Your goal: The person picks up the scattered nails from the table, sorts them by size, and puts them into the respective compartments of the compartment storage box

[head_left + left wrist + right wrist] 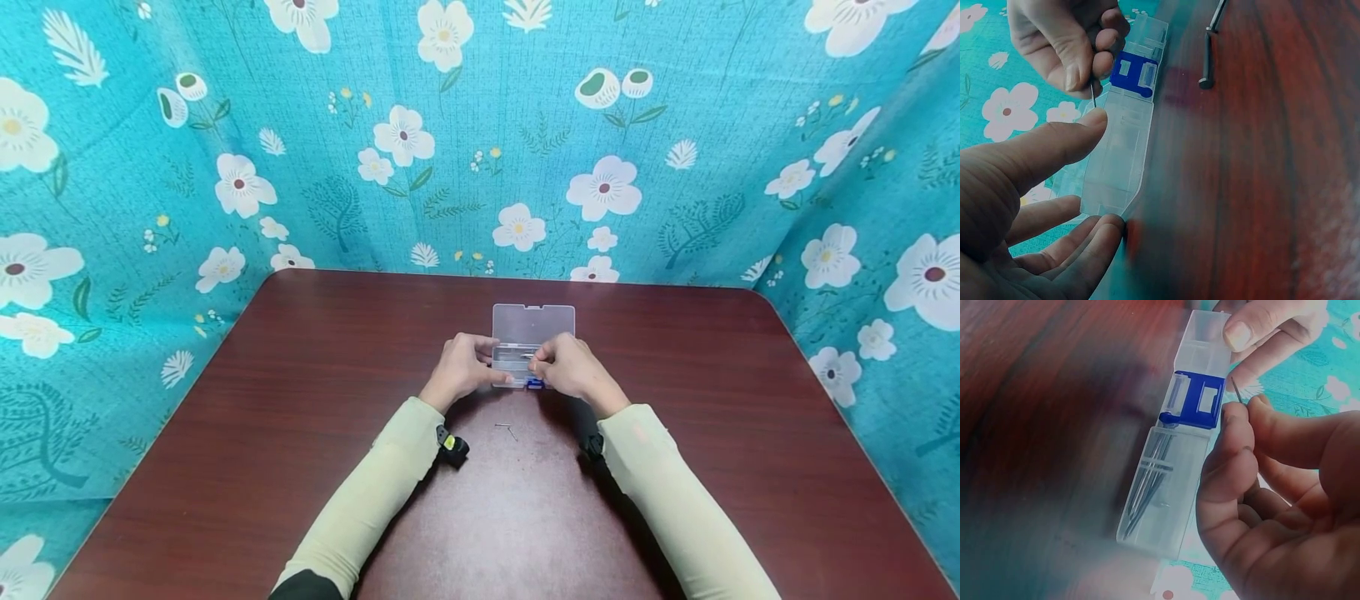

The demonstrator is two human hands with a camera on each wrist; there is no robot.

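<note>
A clear plastic box stands on the table with its hinged lid raised at the back. My left hand holds the box at its left end, thumb at the front edge and the other fingers around the end. Over the box, my right hand pinches a thin metal nail between thumb and forefinger. A blue latch sits on the box front. Several long nails lie in the box's right part, seen through its wall in the right wrist view.
Two loose nails lie on the tabletop in front of the box. The dark red-brown wooden table extends to both sides. Behind it hangs a turquoise flowered curtain.
</note>
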